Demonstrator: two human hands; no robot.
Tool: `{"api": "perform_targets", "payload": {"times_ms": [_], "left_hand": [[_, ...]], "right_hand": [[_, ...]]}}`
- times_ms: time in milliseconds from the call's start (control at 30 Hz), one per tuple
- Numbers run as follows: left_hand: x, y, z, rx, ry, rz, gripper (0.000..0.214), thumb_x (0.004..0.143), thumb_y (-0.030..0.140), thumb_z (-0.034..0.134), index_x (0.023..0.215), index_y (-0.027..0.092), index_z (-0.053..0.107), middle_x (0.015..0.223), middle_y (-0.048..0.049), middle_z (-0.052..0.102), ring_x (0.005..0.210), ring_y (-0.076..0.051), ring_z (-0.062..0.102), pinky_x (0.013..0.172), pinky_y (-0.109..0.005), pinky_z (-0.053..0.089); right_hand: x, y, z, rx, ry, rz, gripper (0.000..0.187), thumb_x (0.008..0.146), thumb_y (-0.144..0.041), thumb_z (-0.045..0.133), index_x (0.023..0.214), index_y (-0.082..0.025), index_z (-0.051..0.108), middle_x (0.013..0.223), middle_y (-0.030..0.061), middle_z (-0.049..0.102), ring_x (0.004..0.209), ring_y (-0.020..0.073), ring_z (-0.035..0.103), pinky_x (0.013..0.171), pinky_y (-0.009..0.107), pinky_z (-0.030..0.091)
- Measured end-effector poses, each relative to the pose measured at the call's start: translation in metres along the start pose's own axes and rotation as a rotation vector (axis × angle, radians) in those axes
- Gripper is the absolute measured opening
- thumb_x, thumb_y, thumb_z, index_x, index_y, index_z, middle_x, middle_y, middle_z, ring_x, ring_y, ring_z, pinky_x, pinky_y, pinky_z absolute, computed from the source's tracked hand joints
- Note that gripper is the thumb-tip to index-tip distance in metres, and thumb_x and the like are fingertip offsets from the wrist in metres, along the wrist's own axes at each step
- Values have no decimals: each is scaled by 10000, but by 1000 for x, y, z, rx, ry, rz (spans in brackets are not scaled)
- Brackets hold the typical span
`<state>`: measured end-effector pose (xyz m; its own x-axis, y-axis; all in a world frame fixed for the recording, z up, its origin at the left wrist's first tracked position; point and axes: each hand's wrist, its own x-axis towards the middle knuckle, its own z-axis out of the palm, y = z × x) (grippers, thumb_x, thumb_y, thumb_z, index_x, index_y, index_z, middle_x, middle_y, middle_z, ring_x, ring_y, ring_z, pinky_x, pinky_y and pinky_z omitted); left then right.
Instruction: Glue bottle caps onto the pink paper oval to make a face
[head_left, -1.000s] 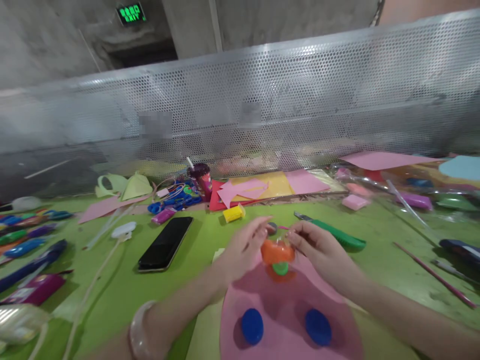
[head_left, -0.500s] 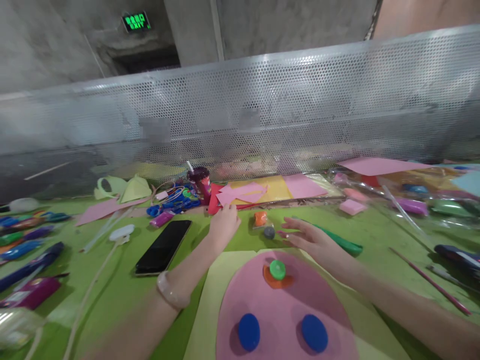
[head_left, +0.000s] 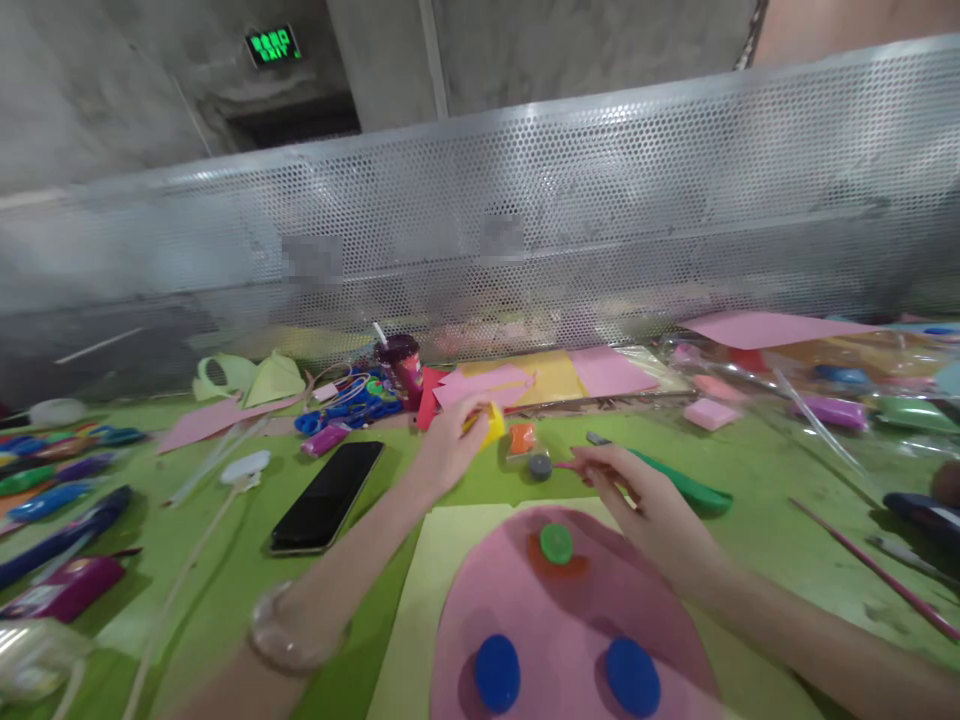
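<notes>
My left hand [head_left: 450,445] is closed around a small yellow piece [head_left: 491,427] beyond the top edge of the pale yellow sheet [head_left: 420,590]; its kind is not clear. My right hand [head_left: 637,495] has its fingers partly bent, with the thumb apart and the fingertips close to a small grey ball [head_left: 539,466]. Beside that ball is an orange lump in a clear wrapper [head_left: 522,440]. Below both hands lies a large pink rounded shape [head_left: 570,620] on the sheet, bearing two blue discs [head_left: 497,673] and a green disc [head_left: 556,543] over an orange patch.
A black phone [head_left: 328,497] lies to the left, near a white cable [head_left: 184,570]. Behind stand a dark cup with a straw [head_left: 403,365] and coloured paper [head_left: 611,371]. A long green object [head_left: 686,485] and a thin red stick [head_left: 874,568] are on the right. A perforated metal panel [head_left: 480,200] borders the table.
My left hand now has the yellow piece, lifted into view near the coloured paper. My right hand's fingers have gone from spread to more bent, beside the grey ball.
</notes>
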<state>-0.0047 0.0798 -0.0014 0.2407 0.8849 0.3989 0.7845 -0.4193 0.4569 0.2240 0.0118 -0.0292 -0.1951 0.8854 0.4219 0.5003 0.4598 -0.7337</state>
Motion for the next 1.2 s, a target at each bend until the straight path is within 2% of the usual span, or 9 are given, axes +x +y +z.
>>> {"api": "perform_targets", "payload": {"times_ms": [100,200,467,533,633,767,867,1033,1200], "left_hand": [[-12,25,-3,-554,-187,104,233,878,254,377,1004,205,567,1032,-30,643,942,-171,595,855,-310,464],[-27,46,5,-734,-310,157,198,860,230,416,975,214,577,976,-19,634,953,-166,575,874,-309,449],[-42,55,23,-776,-198,72,202,888,218,384,1001,226,551,1034,-34,602,952,-161,567,851,-306,454],[-44,57,25,-715,-59,41,168,880,250,422,1014,219,519,1027,-45,589,957,-164,559,853,-307,449],[-48,65,25,-564,135,0,99,846,297,497,824,200,500,884,-33,573,871,-165,544,817,-304,442],[-55,80,23,-725,-144,-101,235,869,384,471,787,188,570,787,-14,616,727,-148,561,687,-280,451],[-60,88,24,-857,-206,-171,244,860,380,496,826,171,618,812,-33,655,758,-151,598,700,-277,458],[-62,93,27,-968,-183,-311,209,849,327,499,841,168,634,784,-42,668,733,-148,624,581,-239,466],[-60,90,24,-931,-127,-253,193,830,303,520,754,167,633,752,-43,674,708,-159,619,644,-272,474]], "right_hand": [[-1,-4,-1,18,43,26,314,905,-382,430,1181,-271,530,1171,77,615,1050,225,596,848,379,515],[-1,-10,-4,30,20,21,294,894,-419,457,1103,-260,588,1140,68,630,1034,219,600,818,348,523],[-5,-18,-6,-48,126,-137,165,882,-297,506,813,-225,637,841,38,648,784,183,615,684,316,511],[-7,-18,-6,-96,179,-136,148,884,-274,504,820,-225,627,811,32,634,736,170,611,636,293,510],[-8,-17,-10,-249,299,-236,120,885,-225,504,815,-225,601,760,26,613,674,154,591,581,268,497],[-7,-17,-18,-634,353,-660,123,869,-126,508,855,-200,605,739,34,639,675,161,583,615,288,489],[-9,-21,-20,-855,302,-857,222,878,-84,451,805,-194,630,716,34,658,678,166,591,625,299,491],[-13,-28,-21,-905,228,-953,341,885,-51,346,875,-184,660,762,60,683,730,184,613,640,321,516],[-12,-22,-20,-827,236,-918,251,884,-67,420,974,-147,640,803,81,681,779,205,616,676,333,527]]}}
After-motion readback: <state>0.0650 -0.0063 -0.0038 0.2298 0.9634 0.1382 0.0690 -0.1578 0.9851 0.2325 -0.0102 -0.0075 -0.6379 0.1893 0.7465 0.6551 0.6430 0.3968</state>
